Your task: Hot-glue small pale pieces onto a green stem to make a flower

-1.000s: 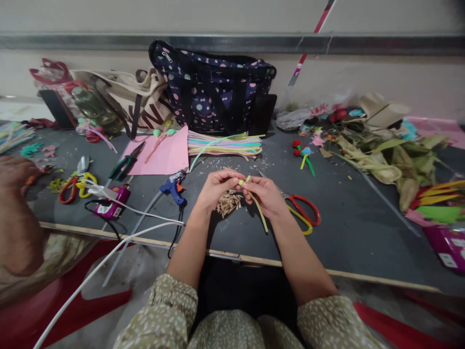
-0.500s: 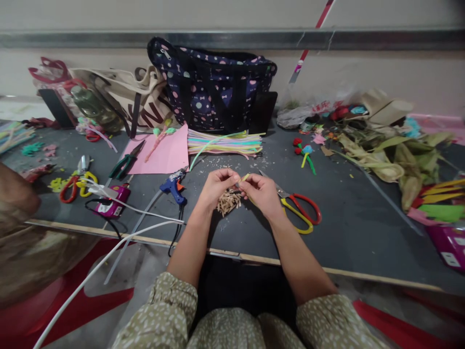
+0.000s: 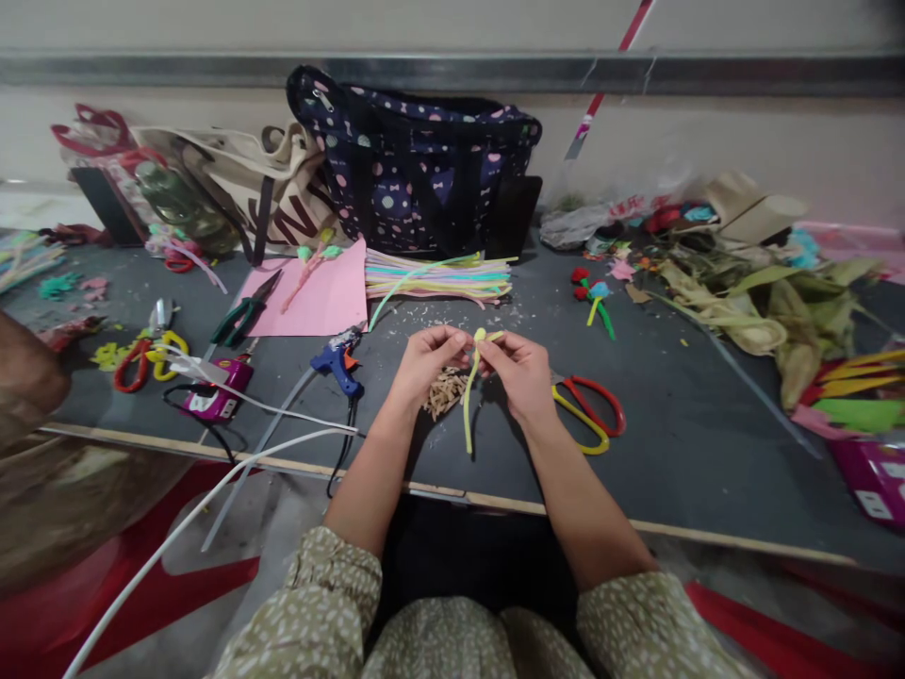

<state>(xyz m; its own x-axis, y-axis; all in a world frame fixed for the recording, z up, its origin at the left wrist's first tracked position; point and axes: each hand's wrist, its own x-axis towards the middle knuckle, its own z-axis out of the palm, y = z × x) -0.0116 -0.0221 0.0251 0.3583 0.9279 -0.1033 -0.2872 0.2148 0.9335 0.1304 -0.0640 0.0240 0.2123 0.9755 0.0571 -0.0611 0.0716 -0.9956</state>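
Both of my hands are raised just above the dark table [image 3: 679, 453] and pinch the top of a yellow-green pipe cleaner [image 3: 468, 405]. My left hand [image 3: 426, 363] grips its looped upper end with closed fingers. My right hand [image 3: 519, 374] pinches the same end from the other side. The long tail of the pipe cleaner hangs down between my wrists. A small heap of pale wood chips [image 3: 444, 391] lies on the table right under my left hand. Red and yellow scissors [image 3: 590, 413] rest just right of my right hand.
A blue glue gun [image 3: 337, 360] and white cables lie to the left. A bundle of coloured pipe cleaners [image 3: 438, 276], pink paper [image 3: 318, 300] and green pliers [image 3: 240, 317] lie further back. A dotted dark bag [image 3: 417, 170] and dried husks [image 3: 742, 302] line the rear. Another person's arm [image 3: 28, 377] shows at far left.
The pipe cleaner's tail swung from under my right hand to hang straight down between my wrists. Both hands rose slightly. The other person's arm at the left drew back.
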